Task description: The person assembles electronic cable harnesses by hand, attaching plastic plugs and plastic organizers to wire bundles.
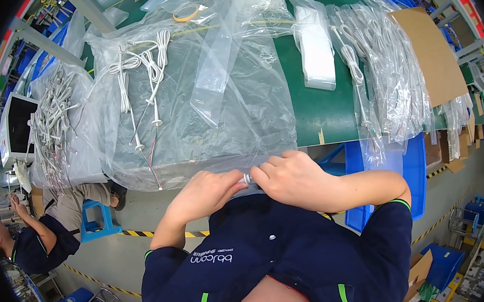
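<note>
Close to my body, at the table's near edge, my left hand [210, 193] and my right hand [289, 180] meet with fingers closed. Between their fingertips is a small white, roundish piece [246, 179]; most of it is hidden, so its kind is unclear. Clear plastic sheeting [240, 110] covers much of the green table [314, 114] in front of me. On it, left of my hands, lie two bundled white cables [156, 69] with white fittings and thin bare-ended wires pointing toward me.
A heap of white cables [55, 114] lies at the left, beside a monitor [18, 126]. On the right are a stack of flat white bags [315, 48], many bagged cables [393, 66], cardboard [429, 52] and a blue bin [417, 166]. A roll of tape [185, 12] lies farther back. Another person [44, 243] works at left.
</note>
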A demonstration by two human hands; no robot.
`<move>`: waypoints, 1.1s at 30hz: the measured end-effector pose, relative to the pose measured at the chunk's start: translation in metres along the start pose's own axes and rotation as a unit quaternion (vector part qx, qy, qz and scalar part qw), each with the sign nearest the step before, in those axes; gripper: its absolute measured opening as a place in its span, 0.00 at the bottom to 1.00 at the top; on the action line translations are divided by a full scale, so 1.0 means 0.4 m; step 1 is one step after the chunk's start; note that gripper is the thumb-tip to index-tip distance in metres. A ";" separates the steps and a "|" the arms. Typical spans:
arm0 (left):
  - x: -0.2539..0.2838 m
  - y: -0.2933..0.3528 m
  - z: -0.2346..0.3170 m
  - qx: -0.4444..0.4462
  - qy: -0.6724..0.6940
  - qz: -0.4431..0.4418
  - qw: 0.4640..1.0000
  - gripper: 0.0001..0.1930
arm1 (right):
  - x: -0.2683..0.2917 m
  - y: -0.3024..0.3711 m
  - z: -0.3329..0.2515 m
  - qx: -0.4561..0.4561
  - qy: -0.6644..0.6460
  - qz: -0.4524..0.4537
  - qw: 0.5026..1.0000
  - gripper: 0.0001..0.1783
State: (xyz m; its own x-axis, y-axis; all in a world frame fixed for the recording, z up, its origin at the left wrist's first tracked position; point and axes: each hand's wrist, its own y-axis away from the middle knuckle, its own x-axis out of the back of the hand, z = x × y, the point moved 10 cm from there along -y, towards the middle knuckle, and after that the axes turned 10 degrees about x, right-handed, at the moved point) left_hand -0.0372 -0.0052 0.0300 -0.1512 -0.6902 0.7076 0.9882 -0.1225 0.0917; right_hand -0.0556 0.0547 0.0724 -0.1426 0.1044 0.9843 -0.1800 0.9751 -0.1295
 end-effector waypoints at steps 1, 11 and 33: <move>-0.007 0.001 -0.001 0.000 -0.009 -0.004 1.000 0.07 | -0.009 0.001 -0.002 -0.005 0.007 -0.012 1.000 0.09; 0.010 0.001 -0.002 -0.003 -0.014 0.004 1.000 0.11 | -0.044 -0.004 0.015 -0.036 0.061 0.035 0.997 0.07; -0.019 0.059 0.075 -0.119 0.005 -0.135 0.984 0.09 | -0.123 0.018 -0.052 0.022 -0.574 -0.099 0.813 0.20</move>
State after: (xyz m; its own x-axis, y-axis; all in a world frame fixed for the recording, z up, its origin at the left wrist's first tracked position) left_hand -0.0120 0.0185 0.0478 -0.4084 -0.6171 0.6726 0.8788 -0.4650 0.1070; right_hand -0.0297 0.0606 0.0257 -0.9158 -0.3296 0.2296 -0.3411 0.9400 -0.0111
